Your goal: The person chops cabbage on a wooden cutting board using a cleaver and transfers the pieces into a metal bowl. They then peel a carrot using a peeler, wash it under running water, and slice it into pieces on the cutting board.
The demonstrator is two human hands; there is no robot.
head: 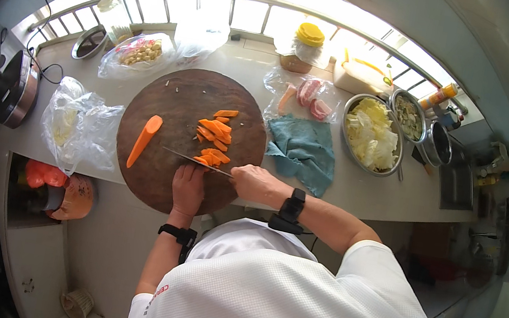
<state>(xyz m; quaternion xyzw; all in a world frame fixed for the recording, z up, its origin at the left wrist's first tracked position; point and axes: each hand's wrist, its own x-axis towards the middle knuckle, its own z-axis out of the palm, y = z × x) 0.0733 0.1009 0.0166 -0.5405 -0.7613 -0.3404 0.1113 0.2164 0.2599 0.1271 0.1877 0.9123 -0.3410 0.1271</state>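
Note:
My right hand grips the handle of a kitchen knife, its blade pointing left over a round wooden chopping board. My left hand rests on the board close behind the blade, fingers together and pointing at it; what lies under them is hidden. Just beyond the blade is a small heap of carrot slices. Further up the board lie more cut carrot pieces. On the left side a long peeled carrot piece lies apart, with a slanted cut end.
Right of the board are a teal cloth, raw meat on plastic and a steel bowl of cabbage leaves. Plastic bags lie to the left. Behind stand a yellow-lidded jar and a bag of pale round pieces.

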